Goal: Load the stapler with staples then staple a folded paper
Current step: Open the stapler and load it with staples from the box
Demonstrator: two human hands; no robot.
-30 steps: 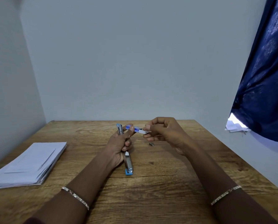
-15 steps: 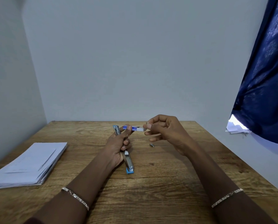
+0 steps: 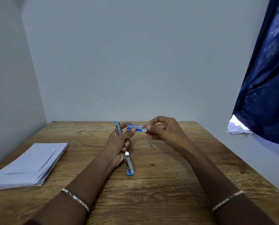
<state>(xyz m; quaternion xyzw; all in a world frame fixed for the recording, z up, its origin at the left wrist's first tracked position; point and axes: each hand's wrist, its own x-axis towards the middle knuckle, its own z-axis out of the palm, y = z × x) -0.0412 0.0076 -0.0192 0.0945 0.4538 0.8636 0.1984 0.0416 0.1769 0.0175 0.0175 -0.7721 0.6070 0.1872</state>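
Observation:
My left hand (image 3: 119,146) grips a blue and metal stapler (image 3: 129,164) that is swung wide open. Its base lies toward me on the wooden table (image 3: 151,192) and its top arm (image 3: 118,128) points up and away. The left thumb and forefinger also pinch one end of a small blue and white staple box (image 3: 135,128). My right hand (image 3: 164,132) pinches the box's other end, where a white inner tray sticks out. A small loose strip of staples (image 3: 152,145) lies on the table below the right hand.
A stack of white papers (image 3: 31,164) lies at the table's left edge. Grey walls close the table's left and back. A dark blue curtain (image 3: 265,78) hangs at the right, with some paper scraps (image 3: 238,128) on a ledge beneath it.
Both hands have risen slightly with the stapler and box. The right fingers have drawn the white tray a little out of the box.

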